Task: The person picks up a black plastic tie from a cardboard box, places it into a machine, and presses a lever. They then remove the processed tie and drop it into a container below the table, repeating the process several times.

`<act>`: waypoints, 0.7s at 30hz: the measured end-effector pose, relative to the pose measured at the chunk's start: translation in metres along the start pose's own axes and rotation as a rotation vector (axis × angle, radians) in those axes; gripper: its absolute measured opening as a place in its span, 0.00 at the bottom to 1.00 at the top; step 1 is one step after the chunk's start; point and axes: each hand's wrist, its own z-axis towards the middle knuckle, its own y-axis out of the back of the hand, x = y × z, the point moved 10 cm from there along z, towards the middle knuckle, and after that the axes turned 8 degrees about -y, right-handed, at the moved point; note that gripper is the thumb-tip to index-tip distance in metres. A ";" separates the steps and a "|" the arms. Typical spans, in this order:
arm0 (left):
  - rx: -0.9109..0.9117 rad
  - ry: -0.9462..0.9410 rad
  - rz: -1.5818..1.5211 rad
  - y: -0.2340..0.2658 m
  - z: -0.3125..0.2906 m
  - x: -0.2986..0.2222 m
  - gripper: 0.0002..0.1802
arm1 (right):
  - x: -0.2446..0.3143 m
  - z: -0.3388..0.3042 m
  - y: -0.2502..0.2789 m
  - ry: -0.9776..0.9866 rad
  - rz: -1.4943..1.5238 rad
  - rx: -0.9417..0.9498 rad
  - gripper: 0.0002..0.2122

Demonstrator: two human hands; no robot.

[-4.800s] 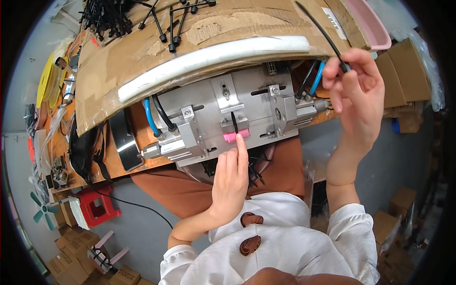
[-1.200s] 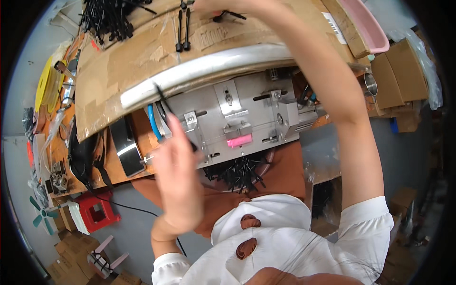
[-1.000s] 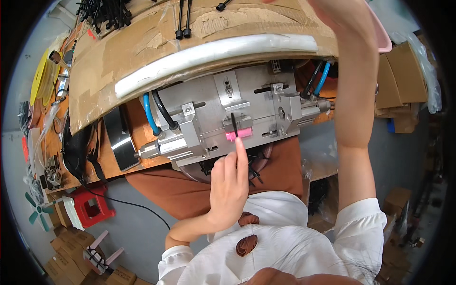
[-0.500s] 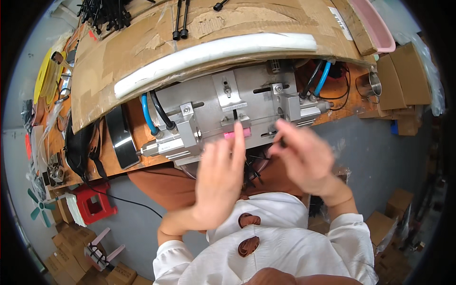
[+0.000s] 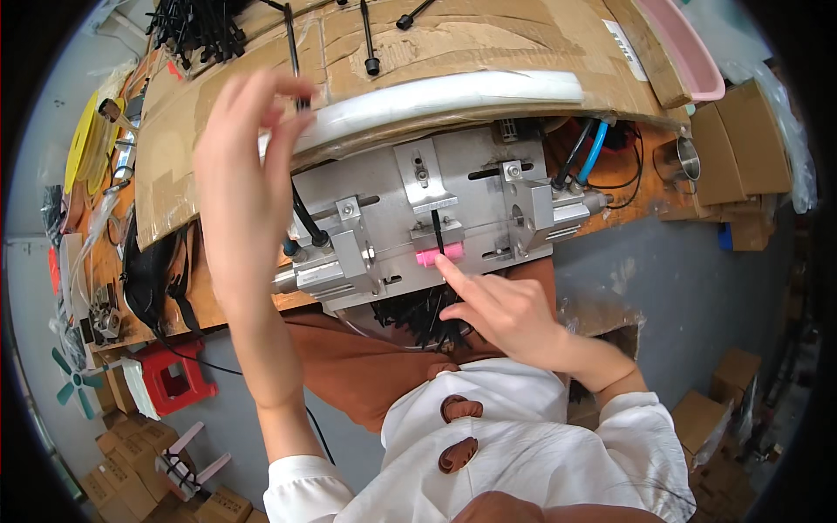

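My left hand [image 5: 248, 148] is raised over the left part of the cardboard, slightly blurred. Its thumb and forefinger close on the end of a thin black rod [image 5: 292, 48] with a thicker head. My right hand [image 5: 514, 318] stretches its forefinger to a pink cylindrical piece [image 5: 429, 257] at the front of a metal fixture [image 5: 471, 209]; its other fingers are partly curled and hold nothing I can see. A short black rod [image 5: 438, 231] stands in the fixture's middle block, its lower end at the pink piece. Beneath the fixture lies a bunch of black rods [image 5: 423, 315] on my lap.
Cardboard [image 5: 488, 44] covers the bench top, with a white foam strip [image 5: 453, 91] along its front edge. More black rods [image 5: 196, 26] are heaped at the far left. A metal cup [image 5: 678, 159] and a pink tray [image 5: 689, 52] are at right. A red stool [image 5: 174, 375] stands lower left.
My left hand has gone from the fixture up to the cardboard and shifted a black rod leftward. My right hand has moved left, its forefinger now at the pink piece.
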 end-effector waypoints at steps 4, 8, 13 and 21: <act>-0.008 0.007 0.055 -0.002 -0.085 -0.066 0.28 | 0.023 0.062 0.075 0.253 -0.398 -0.300 0.22; 0.305 0.020 0.110 -0.070 -0.143 -0.099 0.37 | -0.023 0.207 0.085 0.305 -0.695 -0.275 0.11; 0.415 0.021 0.202 -0.102 -0.147 -0.105 0.40 | -0.031 0.235 0.085 0.329 -0.526 -0.166 0.08; 0.362 -0.026 0.126 -0.084 -0.129 -0.095 0.38 | -0.024 0.061 0.106 0.027 0.419 -0.268 0.16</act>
